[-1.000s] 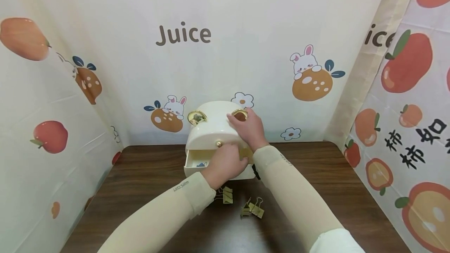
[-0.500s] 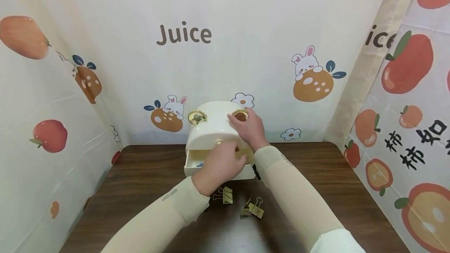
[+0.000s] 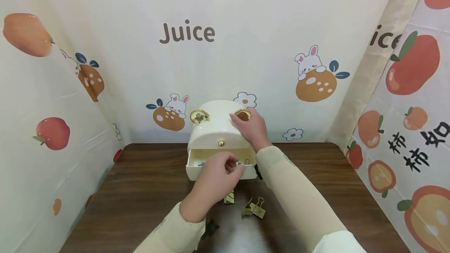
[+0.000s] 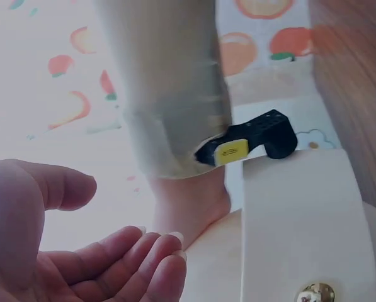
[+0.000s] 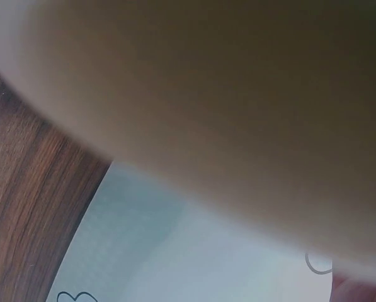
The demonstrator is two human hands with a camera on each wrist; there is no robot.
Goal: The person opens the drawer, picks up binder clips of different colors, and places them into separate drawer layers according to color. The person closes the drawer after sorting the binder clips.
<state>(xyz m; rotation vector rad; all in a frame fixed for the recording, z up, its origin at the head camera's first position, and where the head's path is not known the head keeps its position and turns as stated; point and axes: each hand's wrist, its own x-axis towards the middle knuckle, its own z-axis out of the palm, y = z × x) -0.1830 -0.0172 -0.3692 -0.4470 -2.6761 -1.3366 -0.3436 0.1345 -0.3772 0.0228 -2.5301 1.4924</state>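
A cream drawer box (image 3: pixel 216 128) with two gold-rimmed round eyes stands at the back of the table, its lower drawer (image 3: pixel 195 173) pulled out. Inside show small blue patches and, at the right, the wire handle of a clip (image 3: pixel 247 162). My left hand (image 3: pixel 219 175) hovers over the drawer's front edge, fingers loosely bent; in the left wrist view thumb and fingers stand apart around nothing. My right hand (image 3: pixel 252 128) holds the box's upper right, thumb and forefinger on either side of the right gold-rimmed eye (image 3: pixel 242 115). The right wrist view is mostly blocked by a blurred sleeve.
Gold binder clips lie on the dark wooden table (image 3: pixel 151 190) before the box: one clip (image 3: pixel 229 197) partly behind my left hand, others (image 3: pixel 258 209) further right. A small gold knob (image 3: pixel 221 143) sits above the drawer. Fruit-printed curtains (image 3: pixel 246 30) surround the table.
My left hand has drawn back out of the drawer towards the front, uncovering the knob and the wire handle inside. My right hand keeps its place on the box. The head view has shifted slightly.
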